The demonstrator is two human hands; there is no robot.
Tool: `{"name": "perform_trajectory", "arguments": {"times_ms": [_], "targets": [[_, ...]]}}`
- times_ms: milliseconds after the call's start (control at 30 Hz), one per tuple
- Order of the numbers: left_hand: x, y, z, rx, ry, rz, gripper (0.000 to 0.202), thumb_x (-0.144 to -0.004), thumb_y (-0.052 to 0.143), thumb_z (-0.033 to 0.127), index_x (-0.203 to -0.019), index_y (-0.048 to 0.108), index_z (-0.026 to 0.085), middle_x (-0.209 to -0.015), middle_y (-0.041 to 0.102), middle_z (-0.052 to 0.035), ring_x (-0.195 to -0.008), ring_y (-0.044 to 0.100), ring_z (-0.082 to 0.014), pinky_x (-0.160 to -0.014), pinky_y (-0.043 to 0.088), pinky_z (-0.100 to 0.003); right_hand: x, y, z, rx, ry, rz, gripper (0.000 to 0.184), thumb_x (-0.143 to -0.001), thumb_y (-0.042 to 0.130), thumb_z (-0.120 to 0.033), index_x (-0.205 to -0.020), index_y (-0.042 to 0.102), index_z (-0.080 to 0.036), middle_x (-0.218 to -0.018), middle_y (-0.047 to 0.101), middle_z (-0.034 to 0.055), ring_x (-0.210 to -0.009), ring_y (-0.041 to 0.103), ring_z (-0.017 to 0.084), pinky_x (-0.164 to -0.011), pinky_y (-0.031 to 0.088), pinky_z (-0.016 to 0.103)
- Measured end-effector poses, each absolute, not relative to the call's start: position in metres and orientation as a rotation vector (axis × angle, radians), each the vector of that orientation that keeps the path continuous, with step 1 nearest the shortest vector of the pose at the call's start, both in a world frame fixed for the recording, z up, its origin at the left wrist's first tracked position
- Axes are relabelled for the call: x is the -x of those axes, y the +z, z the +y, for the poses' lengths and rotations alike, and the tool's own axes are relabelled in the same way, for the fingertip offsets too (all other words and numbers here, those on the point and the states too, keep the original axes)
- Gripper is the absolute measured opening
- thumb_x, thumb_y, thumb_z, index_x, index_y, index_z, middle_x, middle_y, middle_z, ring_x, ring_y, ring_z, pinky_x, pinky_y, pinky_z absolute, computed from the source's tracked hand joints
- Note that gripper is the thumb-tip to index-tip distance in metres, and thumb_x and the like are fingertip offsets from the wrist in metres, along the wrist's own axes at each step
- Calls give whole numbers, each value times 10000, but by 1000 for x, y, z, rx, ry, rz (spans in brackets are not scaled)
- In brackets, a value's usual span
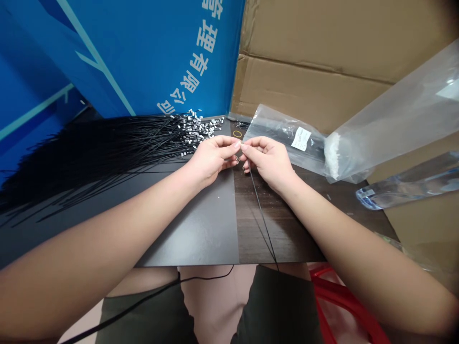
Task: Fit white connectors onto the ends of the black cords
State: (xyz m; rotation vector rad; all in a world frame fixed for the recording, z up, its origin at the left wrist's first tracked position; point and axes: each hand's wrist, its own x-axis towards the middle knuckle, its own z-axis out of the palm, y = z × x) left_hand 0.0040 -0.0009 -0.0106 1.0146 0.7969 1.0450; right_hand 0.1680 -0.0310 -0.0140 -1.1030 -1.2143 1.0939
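Many cable ties (107, 153), two-tone tabletop (229, 229), blue banner (143, 52)

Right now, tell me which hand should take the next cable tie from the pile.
Left, probably: the left hand sits beside the pile of cable ties, while the right hand is farther from it and appears to pinch a single tie.

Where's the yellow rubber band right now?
In the head view, the yellow rubber band lies on the dark board, just beyond the left hand and right hand, between the loose black cable ties and the clear bag of ties.
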Motion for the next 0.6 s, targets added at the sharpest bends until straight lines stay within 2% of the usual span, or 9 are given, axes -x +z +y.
{"name": "perform_trajectory", "arguments": {"times_ms": [200, 367, 533, 600], "targets": [[-3, -11, -1, -1052, 1020, 806, 70, -908, 832, 147, -914, 774, 108, -761, 752, -54, -686, 715, -119, -702, 593, -256, -167, -12, -32, 1094, 1133, -1193, 192, -875, 852, -297, -861, 692, -191, -676, 712, 2, -492, 615, 110, -464, 552, 256], [-3, -10, -2, -1057, 990, 764, 129, -899, 861, 198, -951, 783, 109, -782, 753, -50, -689, 703, -109, -714, 594, -250, -168, -11, -30, 1069, 1158, -1192, 204, -883, 842, -308, -866, 678, -189, -683, 709, -6, -493, 609, 101, -477, 552, 250], [-4, -6, -4, -1028, 1026, 815, 30, -953, 768, 149, -947, 751, 125, -861, 742, -34, -661, 664, -89, -681, 611, -264, -169, -11, -29, 1091, 1147, -1188, 122, -947, 734, -261, -872, 655, -205, -687, 690, -12, -500, 595, 110, -508, 545, 277], [-4, -5, -5, -1023, 1020, 834, 79, -972, 751, 179, -918, 731, 125, -863, 729, -32, -647, 652, -88, -664, 611, -268, -170, -12, -30, 1142, 1011, -1263, 103, -970, 692, -252, -886, 641, -219, -693, 683, -16, -519, 592, 119, -535, 529, 288]]}}
